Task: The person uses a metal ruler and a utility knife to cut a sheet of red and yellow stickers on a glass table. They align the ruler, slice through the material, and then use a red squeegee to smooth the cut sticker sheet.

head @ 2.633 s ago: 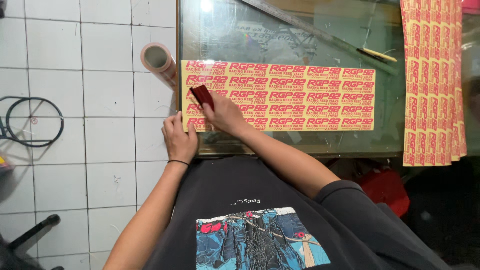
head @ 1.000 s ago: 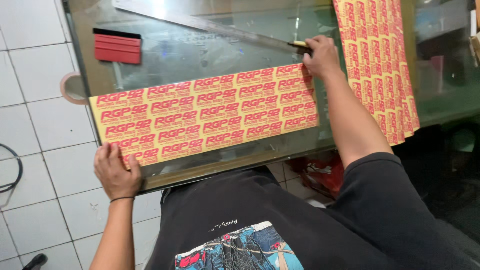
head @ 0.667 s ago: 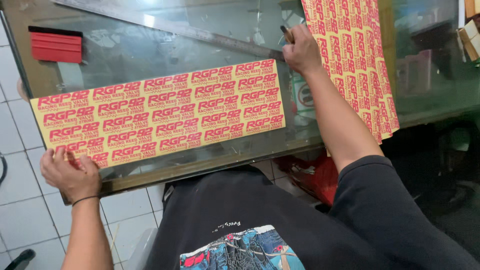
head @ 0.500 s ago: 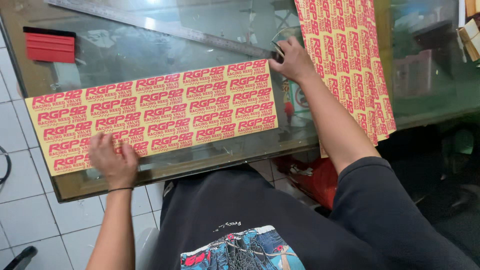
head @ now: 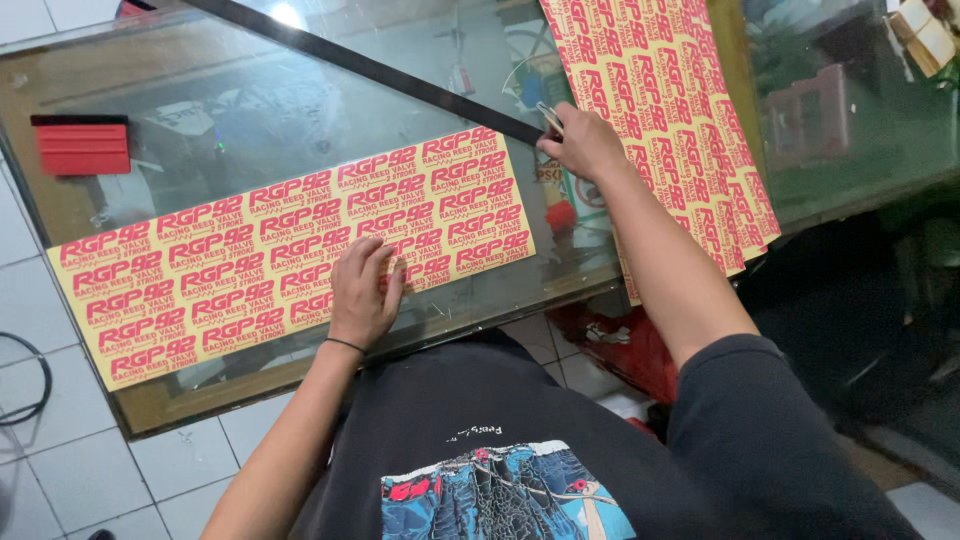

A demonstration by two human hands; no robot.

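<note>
A long yellow sticker sheet (head: 250,250) with rows of red print lies flat on the glass table (head: 250,110). My left hand (head: 362,295) rests palm down on the sheet's lower middle, fingers spread. My right hand (head: 582,145) is at the sheet's upper right corner, closed around a slim knife-like tool (head: 548,117) whose tip sticks out past the fingers. A long metal ruler (head: 380,72) runs diagonally across the glass and ends at that hand.
A red squeegee (head: 82,148) lies on the glass at the left. A stack of the same yellow sticker sheets (head: 670,120) hangs over the table on the right. White floor tiles (head: 60,480) and a black cable loop (head: 25,385) are at the left.
My left hand slid right along the sheet, from its left end to the lower middle. My right hand took the small tool and stays at the sheet's upper right corner. The squeegee was put down.
</note>
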